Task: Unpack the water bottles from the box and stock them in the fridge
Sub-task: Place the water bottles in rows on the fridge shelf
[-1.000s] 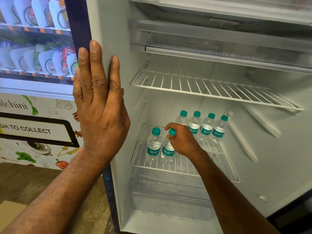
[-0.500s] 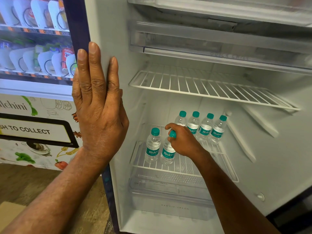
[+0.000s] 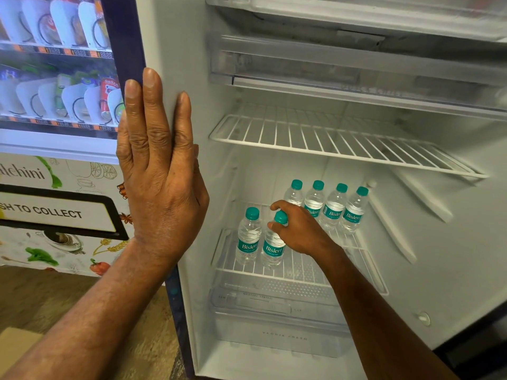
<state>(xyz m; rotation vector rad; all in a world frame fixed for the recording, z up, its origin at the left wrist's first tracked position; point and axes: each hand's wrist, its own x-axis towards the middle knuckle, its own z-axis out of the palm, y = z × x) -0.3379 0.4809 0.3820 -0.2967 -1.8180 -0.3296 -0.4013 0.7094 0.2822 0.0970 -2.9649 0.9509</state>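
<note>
The open fridge [image 3: 175, 56] has a lower wire shelf [image 3: 304, 272] with small clear water bottles with teal caps and labels. Several stand in a back row [image 3: 333, 212]. At the front left stands one bottle [image 3: 248, 237], and beside it a second bottle [image 3: 273, 249] upright on the shelf. My right hand [image 3: 300, 233] grips that second bottle around its neck and cap. My left hand [image 3: 157, 171] lies flat, fingers up, against the fridge's left front edge. A corner of the cardboard box [image 3: 16, 344] shows at the bottom left.
An upper wire shelf [image 3: 329, 141] is bare, with a clear tray [image 3: 329, 67] above it. Below the lower shelf sits a clear vegetable drawer [image 3: 274, 322]. A vending machine [image 3: 55, 105] with snacks stands to the left. Wooden floor [image 3: 41, 294] lies below it.
Almost nothing differs. My right hand stays on the front bottle's cap and my left hand stays flat on the fridge edge; the view shifts very slightly.
</note>
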